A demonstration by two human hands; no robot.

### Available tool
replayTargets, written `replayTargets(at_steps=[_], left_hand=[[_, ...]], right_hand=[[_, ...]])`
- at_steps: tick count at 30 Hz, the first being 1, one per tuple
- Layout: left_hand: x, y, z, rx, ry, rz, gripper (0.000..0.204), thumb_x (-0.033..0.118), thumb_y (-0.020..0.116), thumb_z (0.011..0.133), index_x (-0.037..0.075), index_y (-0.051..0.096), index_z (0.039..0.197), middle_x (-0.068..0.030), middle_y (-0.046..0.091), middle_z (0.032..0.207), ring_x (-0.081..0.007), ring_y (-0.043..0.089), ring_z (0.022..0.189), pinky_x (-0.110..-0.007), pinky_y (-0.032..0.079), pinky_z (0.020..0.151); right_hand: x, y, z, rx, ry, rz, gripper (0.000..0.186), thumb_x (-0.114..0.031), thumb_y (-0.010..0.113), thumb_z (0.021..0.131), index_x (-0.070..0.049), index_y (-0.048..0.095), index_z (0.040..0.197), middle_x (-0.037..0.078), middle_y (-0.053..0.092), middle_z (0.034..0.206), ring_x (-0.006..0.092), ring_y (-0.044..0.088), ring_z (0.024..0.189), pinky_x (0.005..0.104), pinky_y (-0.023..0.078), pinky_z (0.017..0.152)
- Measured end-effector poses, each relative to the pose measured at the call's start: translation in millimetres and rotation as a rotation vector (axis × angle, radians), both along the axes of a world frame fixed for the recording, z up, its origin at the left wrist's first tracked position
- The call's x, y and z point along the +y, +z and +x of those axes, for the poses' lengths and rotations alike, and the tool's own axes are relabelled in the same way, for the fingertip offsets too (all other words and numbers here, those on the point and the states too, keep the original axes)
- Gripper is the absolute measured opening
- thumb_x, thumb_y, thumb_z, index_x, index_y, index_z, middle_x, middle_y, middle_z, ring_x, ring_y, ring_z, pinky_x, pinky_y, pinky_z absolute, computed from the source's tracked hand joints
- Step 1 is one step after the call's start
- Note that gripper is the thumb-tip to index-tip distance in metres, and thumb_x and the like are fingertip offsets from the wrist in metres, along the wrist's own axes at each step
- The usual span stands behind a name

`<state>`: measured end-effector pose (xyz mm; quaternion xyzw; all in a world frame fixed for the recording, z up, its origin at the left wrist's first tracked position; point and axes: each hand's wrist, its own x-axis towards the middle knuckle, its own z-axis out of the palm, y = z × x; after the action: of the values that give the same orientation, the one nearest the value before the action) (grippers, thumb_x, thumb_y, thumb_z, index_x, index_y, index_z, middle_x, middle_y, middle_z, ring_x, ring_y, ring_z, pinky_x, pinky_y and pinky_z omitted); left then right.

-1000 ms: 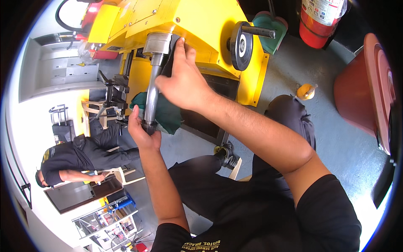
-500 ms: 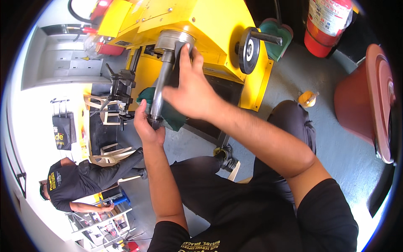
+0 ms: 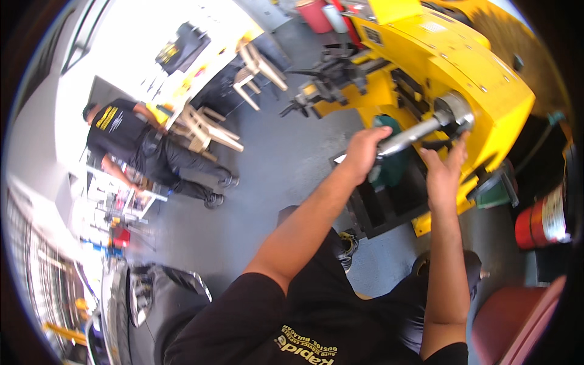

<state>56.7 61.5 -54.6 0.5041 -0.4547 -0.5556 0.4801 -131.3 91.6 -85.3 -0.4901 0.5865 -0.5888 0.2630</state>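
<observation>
A bare metal shaft [image 3: 409, 139] sticks out from a round steel flange [image 3: 456, 109] on the yellow machine [image 3: 486, 79]. My left hand [image 3: 364, 157] closes round the shaft's outer end, thumb along the top. Behind and below the shaft hangs a green cloth [image 3: 389, 170], close to that hand's fingertips. My right hand [image 3: 445, 173] is at the shaft's base under the flange, thumb and fingers parted around a dark, flat piece [image 3: 435, 145]. Motion smears it, so its kind does not show clearly.
Below the shaft sits a black open tray [image 3: 389, 210]. A black-rimmed handwheel [image 3: 490, 179] juts out right of my right hand. A red extinguisher [image 3: 543, 222] and a reddish bin [image 3: 517, 319] stand at right. Another person [image 3: 143, 143] stands at far left near plastic chairs [image 3: 210, 131].
The view has swung left, so the machine now appears at upper right. My left hand still holds the shaft's end; my right hand remains by the flange, now reaching from below.
</observation>
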Motion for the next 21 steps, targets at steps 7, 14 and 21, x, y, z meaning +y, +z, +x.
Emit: replayTargets(at_steps=[7, 14, 21], left_hand=[[14, 16, 10, -0.117, 0.019, 0.017, 0.026, 0.027, 0.065, 0.096, 0.002, 0.071, 0.098, -0.004, 0.069, 0.09, -0.0141, 0.061, 0.073, -0.032, 0.049, 0.075], [-9, 38, 6, -0.268, 0.196, -0.197, 0.036, 0.029, 0.07, 0.089, -0.001, 0.072, 0.109, -0.0098, 0.073, 0.1, -0.0203, 0.067, 0.094, -0.036, 0.05, 0.088], [-7, 44, -5, -0.451, 0.033, -0.249, 0.032, 0.029, 0.063, 0.098, 0.002, 0.073, 0.111, -0.0063, 0.071, 0.09, -0.0156, 0.063, 0.078, -0.033, 0.049, 0.071]], right_hand=[[6, 3, 10, -0.116, 0.025, -0.002, 0.095, -0.017, 0.071, 0.085, 0.01, 0.017, 0.16, 0.028, 0.024, 0.165, 0.0384, 0.019, 0.154, 0.041, 0.015, 0.125], [-16, -34, -20, 0.156, 0.076, -0.087, 0.106, -0.025, 0.077, 0.083, 0.008, 0.013, 0.161, 0.03, 0.022, 0.166, 0.0436, 0.015, 0.155, 0.0447, 0.01, 0.127], [-4, 0, 13, 0.007, 0.099, -0.057, 0.111, -0.02, 0.075, 0.082, 0.011, 0.001, 0.159, 0.036, 0.011, 0.164, 0.0515, 0.012, 0.154, 0.0456, 0.014, 0.127]])
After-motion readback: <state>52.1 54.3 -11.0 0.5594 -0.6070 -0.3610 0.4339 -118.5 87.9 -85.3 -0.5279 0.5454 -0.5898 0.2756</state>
